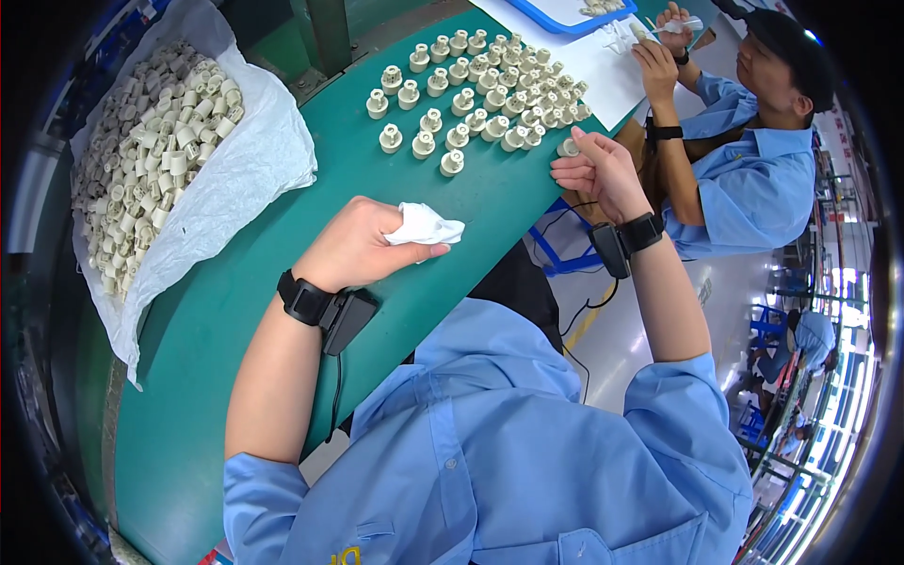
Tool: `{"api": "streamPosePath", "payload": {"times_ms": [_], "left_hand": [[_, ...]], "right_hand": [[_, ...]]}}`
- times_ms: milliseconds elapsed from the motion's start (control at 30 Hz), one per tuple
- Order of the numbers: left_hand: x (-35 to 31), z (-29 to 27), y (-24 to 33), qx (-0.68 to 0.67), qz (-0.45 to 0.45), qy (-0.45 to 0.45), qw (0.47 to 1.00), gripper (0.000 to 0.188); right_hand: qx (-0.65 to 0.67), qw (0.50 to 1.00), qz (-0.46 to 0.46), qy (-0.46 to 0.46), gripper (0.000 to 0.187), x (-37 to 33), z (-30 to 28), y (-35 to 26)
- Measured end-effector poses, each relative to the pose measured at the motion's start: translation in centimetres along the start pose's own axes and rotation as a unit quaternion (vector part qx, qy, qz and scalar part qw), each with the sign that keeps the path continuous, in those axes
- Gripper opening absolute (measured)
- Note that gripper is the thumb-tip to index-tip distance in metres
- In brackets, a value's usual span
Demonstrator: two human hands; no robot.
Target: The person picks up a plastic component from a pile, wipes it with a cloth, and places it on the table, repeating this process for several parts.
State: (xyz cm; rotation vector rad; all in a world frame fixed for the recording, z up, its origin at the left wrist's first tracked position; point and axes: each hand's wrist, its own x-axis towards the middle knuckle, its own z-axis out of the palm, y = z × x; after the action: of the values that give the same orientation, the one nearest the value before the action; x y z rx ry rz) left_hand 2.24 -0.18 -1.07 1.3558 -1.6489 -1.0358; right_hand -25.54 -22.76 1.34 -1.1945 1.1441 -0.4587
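A folded white cloth [426, 226] is gripped between the thumb and curled fingers of my left hand [363, 240], above the green table. At the table's right edge, my right hand [603, 169] closes its thumb and fingers around a small cream stepped cylindrical part [568, 148]. The fingers hide some of that part. Beyond my hands, many similar cream parts [492, 99] stand upright on the table, spaced loosely at the left and packed closely toward the right.
A white plastic liner [273, 141] full of loose cream parts [160, 151] lies on the left of the green table [226, 377]. At the far right a co-worker [753, 151] handles a small piece over white paper [603, 80], near a blue tray [565, 24]. Cables hang from both my wrists.
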Motion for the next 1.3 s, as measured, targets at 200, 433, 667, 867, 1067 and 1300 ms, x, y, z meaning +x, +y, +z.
{"api": "streamPosePath", "payload": {"times_ms": [200, 433, 667, 867, 1067, 1300], "left_hand": [[0.0, -0.1, 0.0, -0.007, 0.002, 0.001, 1.0, 0.023], [0.0, 0.3, 0.2, -0.011, -0.013, 0.027, 0.999, 0.023], [0.0, 0.1, 0.6, -0.012, -0.023, 0.019, 0.999, 0.025], [0.0, 0.1, 0.3, -0.021, -0.025, 0.026, 0.999, 0.025], [-0.2, 0.5, -0.3, -0.001, -0.012, 0.022, 1.0, 0.025], [-0.3, 0.0, -0.3, 0.008, -0.05, -0.008, 0.999, 0.024]], "right_hand": [[-0.05, 0.997, -0.053, 0.011, 0.041, 0.2, 2.7, -0.7], [-0.08, 0.995, -0.052, 0.013, 0.04, 0.0, 2.8, -0.6], [-0.066, 0.996, -0.06, 0.019, 0.036, 0.2, 2.7, 0.1], [-0.048, 0.997, -0.051, -0.013, 0.036, 0.6, 2.2, -0.1], [-0.037, 0.998, -0.049, 0.0, 0.037, 0.4, 2.1, 0.9], [0.049, 0.996, -0.07, 0.04, 0.038, -1.0, 2.8, 1.3]]}}
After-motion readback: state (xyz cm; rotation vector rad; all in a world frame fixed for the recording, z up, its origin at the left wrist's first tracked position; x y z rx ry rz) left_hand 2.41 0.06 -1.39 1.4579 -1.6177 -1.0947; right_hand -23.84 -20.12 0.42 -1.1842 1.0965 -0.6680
